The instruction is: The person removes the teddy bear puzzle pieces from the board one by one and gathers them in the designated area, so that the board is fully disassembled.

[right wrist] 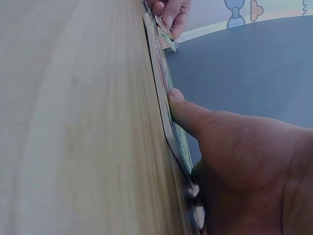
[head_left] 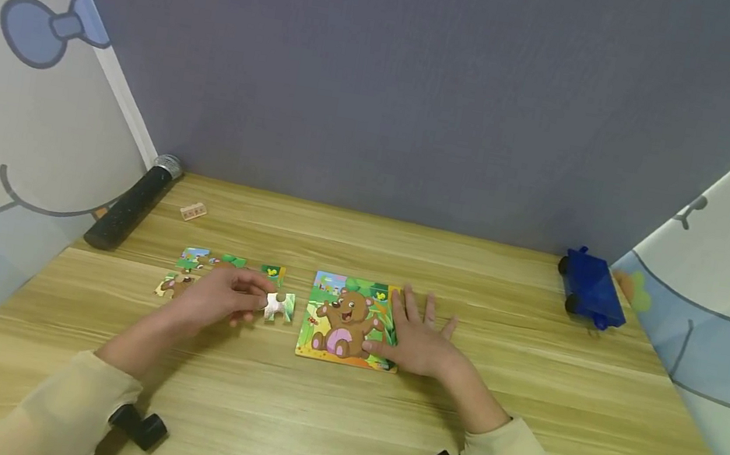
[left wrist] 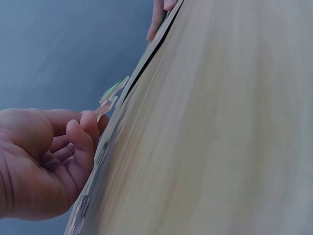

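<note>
My left hand [head_left: 223,297] pinches a jigsaw piece [head_left: 280,308] between thumb and fingers, just left of the bear picture board [head_left: 347,319]. In the left wrist view, that jigsaw piece [left wrist: 111,94] is tilted, with green along one edge. My right hand [head_left: 421,346] rests on the board's right side with fingers spread. Its thumb [right wrist: 183,105] lies on the board's face in the right wrist view. Several loose jigsaw pieces lie around my left hand, among them a corner piece [head_left: 273,273] and one showing brown [head_left: 174,285]; the hand partly covers some.
A black microphone [head_left: 135,201] lies at the left edge of the wooden table [head_left: 307,423]. Near it is a small pinkish block [head_left: 193,211]. A blue toy cart [head_left: 591,289] stands at the back right. Grey and cartoon-printed panels surround the table.
</note>
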`<state>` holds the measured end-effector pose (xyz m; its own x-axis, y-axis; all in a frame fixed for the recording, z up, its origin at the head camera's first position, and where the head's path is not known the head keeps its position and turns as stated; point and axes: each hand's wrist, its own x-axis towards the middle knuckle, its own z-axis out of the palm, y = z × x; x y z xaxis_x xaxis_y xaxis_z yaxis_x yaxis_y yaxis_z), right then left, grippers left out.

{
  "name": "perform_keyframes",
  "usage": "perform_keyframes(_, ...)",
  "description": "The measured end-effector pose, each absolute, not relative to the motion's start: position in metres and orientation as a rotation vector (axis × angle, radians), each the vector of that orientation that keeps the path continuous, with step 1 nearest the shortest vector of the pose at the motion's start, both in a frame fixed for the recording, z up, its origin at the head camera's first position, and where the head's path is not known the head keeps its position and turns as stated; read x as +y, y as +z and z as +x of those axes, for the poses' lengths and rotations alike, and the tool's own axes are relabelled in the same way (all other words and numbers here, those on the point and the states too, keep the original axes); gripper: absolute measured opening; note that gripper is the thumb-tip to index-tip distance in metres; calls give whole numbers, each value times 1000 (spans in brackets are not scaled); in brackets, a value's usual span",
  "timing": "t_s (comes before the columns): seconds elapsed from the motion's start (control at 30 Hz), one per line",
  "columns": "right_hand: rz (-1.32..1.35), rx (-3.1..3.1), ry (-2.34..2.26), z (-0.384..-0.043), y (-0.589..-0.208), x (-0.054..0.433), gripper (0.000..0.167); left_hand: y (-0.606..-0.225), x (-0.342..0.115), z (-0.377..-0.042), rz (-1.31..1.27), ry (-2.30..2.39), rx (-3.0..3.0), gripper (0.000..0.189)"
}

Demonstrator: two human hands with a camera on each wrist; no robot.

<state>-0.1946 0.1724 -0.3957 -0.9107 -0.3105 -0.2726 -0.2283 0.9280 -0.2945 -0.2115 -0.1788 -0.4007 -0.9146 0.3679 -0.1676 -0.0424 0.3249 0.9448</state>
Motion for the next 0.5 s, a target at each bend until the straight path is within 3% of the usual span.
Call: perform_keyframes(0.5,-399,2765,-390,-195,-396,173,106,-397,-196,-210,274,1556,2318,19)
